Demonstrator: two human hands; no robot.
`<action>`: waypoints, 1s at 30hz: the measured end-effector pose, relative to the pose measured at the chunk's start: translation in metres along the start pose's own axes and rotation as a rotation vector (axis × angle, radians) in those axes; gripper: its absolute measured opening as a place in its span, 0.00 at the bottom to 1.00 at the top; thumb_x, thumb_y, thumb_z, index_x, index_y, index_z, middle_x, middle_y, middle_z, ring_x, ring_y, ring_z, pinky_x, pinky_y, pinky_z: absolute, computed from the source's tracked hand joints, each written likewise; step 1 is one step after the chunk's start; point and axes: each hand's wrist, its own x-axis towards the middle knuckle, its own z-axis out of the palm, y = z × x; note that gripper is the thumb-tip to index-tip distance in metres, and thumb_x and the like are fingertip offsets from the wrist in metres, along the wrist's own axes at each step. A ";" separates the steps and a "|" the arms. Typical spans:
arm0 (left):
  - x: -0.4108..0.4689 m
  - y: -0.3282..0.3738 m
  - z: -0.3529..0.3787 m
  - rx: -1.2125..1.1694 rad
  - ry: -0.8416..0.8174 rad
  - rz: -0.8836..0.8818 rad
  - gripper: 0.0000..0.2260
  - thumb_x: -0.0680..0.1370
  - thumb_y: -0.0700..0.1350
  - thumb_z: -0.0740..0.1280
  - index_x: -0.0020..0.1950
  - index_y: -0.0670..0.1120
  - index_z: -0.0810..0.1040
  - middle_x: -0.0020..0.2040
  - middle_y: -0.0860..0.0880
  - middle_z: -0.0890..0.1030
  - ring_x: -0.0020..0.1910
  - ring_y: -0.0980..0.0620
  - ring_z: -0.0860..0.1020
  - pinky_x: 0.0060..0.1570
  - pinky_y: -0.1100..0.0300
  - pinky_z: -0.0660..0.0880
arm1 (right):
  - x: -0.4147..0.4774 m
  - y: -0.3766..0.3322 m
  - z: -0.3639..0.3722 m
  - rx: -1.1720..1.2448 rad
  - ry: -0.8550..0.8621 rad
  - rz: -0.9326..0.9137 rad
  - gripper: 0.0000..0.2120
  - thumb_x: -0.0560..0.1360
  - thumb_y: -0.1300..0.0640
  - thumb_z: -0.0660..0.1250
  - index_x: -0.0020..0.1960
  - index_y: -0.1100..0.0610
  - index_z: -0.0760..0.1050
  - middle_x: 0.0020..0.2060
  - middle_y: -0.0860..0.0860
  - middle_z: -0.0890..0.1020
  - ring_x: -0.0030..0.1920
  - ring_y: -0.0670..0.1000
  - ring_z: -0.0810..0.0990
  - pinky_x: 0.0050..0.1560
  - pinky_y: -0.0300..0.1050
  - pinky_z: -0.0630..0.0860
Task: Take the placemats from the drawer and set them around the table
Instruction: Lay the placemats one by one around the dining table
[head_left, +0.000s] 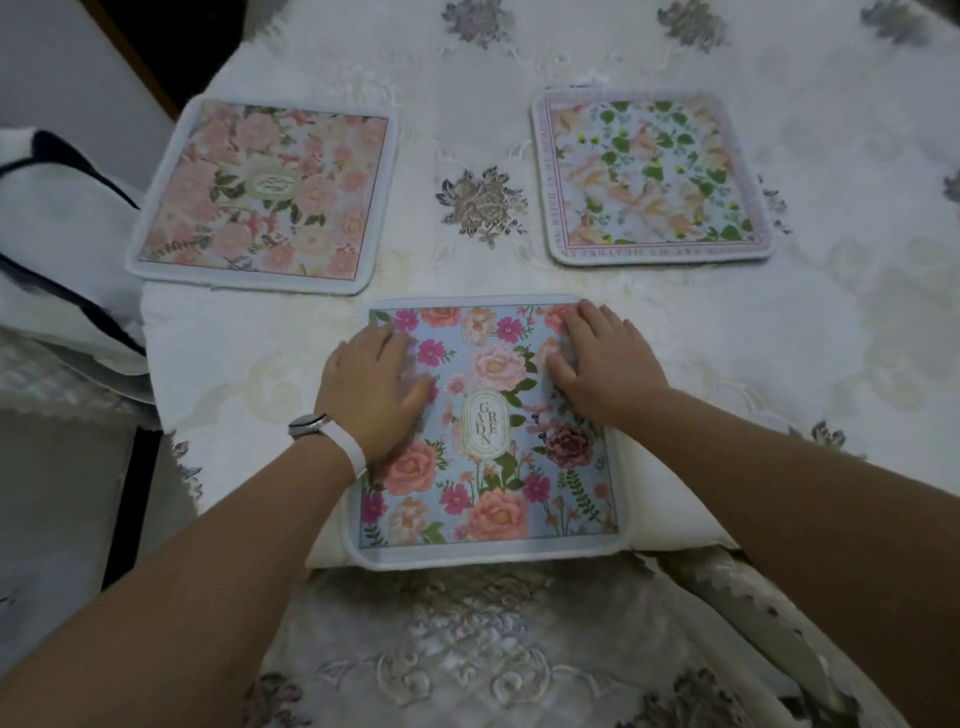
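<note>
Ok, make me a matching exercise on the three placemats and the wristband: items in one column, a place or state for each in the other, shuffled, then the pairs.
Items
1. blue placemat
2. pink placemat
3. green-leaf placemat
4. white wristband

Places or states
A. far right on the tablecloth, untouched
B. on the left wrist
C. nearest table edge, both hands flat on it
D. far left, untouched

Pairs: 1-C, 2-D, 3-A, 4-B

The left hand and right hand both press on the blue placemat.
</note>
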 end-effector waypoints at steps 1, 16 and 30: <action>-0.007 0.005 -0.005 -0.021 0.008 0.047 0.26 0.76 0.57 0.59 0.68 0.42 0.72 0.68 0.42 0.73 0.66 0.42 0.70 0.66 0.45 0.66 | -0.005 -0.003 -0.006 0.023 0.046 -0.034 0.26 0.80 0.47 0.57 0.73 0.60 0.65 0.72 0.57 0.68 0.70 0.59 0.67 0.70 0.52 0.63; -0.057 0.116 -0.066 0.040 0.043 0.199 0.27 0.76 0.62 0.53 0.67 0.48 0.75 0.67 0.48 0.75 0.66 0.45 0.72 0.65 0.45 0.68 | -0.109 0.043 -0.099 0.078 0.087 -0.029 0.25 0.79 0.44 0.60 0.72 0.54 0.68 0.68 0.50 0.73 0.66 0.52 0.71 0.64 0.48 0.70; -0.068 0.338 -0.058 0.116 0.138 0.104 0.24 0.78 0.60 0.52 0.66 0.51 0.76 0.66 0.50 0.76 0.66 0.45 0.72 0.64 0.45 0.69 | -0.168 0.232 -0.178 -0.035 0.087 -0.244 0.38 0.72 0.35 0.39 0.75 0.51 0.63 0.74 0.52 0.66 0.73 0.55 0.62 0.71 0.51 0.59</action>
